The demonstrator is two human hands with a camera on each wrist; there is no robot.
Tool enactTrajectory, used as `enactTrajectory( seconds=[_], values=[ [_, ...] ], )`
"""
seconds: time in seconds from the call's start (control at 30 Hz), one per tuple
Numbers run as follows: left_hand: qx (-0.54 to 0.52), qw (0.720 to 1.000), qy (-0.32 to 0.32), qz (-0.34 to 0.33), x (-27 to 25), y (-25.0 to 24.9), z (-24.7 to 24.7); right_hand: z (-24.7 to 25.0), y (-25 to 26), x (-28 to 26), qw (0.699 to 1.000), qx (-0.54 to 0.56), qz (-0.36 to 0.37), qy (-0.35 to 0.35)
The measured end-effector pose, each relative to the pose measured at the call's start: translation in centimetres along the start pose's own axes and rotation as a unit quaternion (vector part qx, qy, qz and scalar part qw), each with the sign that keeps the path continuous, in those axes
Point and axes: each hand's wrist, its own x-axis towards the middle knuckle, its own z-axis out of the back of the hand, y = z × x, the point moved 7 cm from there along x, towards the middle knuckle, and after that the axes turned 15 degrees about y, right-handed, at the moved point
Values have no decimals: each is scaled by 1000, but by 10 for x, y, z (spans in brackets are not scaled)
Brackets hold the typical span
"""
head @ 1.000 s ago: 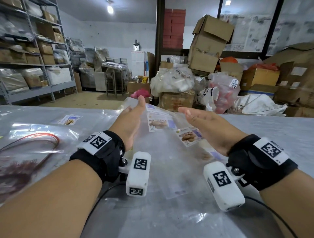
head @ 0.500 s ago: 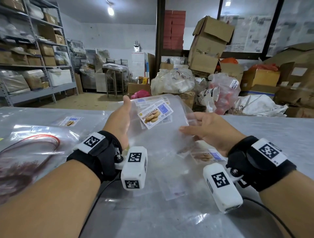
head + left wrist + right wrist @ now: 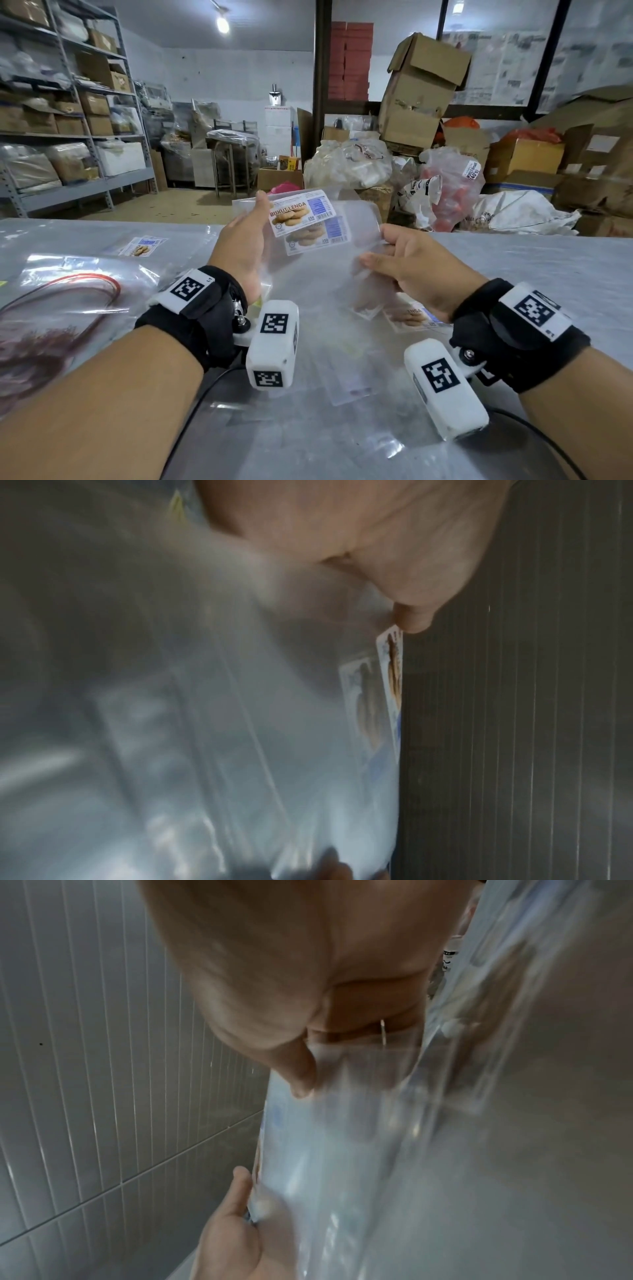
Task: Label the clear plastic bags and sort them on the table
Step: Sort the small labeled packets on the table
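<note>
Above glossy table (image 3: 513, 267), flat left hand (image 3: 239, 250) braces, right hand (image 3: 411, 270) pinches flimsy clear bags (image 3: 356, 222).

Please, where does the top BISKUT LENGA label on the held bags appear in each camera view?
Head: the top label sits at centre, on the raised clear bags.
Left wrist: seen edge-on, right of centre, just below a fingertip.
Right wrist: too blurred to tell apart from the bags.
Shared landmark: the left hand, touching the bags' edge in all three views.
</note>
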Motion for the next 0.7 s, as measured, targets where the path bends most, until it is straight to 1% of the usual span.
enactTrajectory(
  seconds=[0.1, 0.13, 0.2, 0.3, 0.37, 0.47, 0.57, 0.6, 0.7],
  values=[
    [-1, 999, 35, 6, -3, -2, -9, -1, -1, 1, 1000, -2, 14, 2],
    [9, 999, 36, 4, -3, -4, -10, 0, -1, 0, 1000, -1, 18, 4],
    [21, 1000, 17, 1, -1, -5, -5, 1, 1, -1, 1000, 6, 23, 8],
    [-11, 1000, -3, -5, 1, -6, -1, 2, 3, -1, 999, 14, 26, 12],
    [-50, 999, 8, -16, 1, -8, -1, 3, 2, -1, 999, 28, 16, 8],
    [-112, 993, 6, -37, 1, -10, -1, 3, 3, -2, 995, 103, 8, 12],
    [-153, 987, 6, -54, 3, -10, -2, 2, 6, -1, 970, 240, 32, 28],
    [-162, 985, 8, -57, 2, -9, -4, 0, 7, -1, 964, 262, 35, 37],
    [-175, 983, 24, -56, 0, -8, -12, -9, 9, 0, 963, 263, 41, 42]
  ],
)
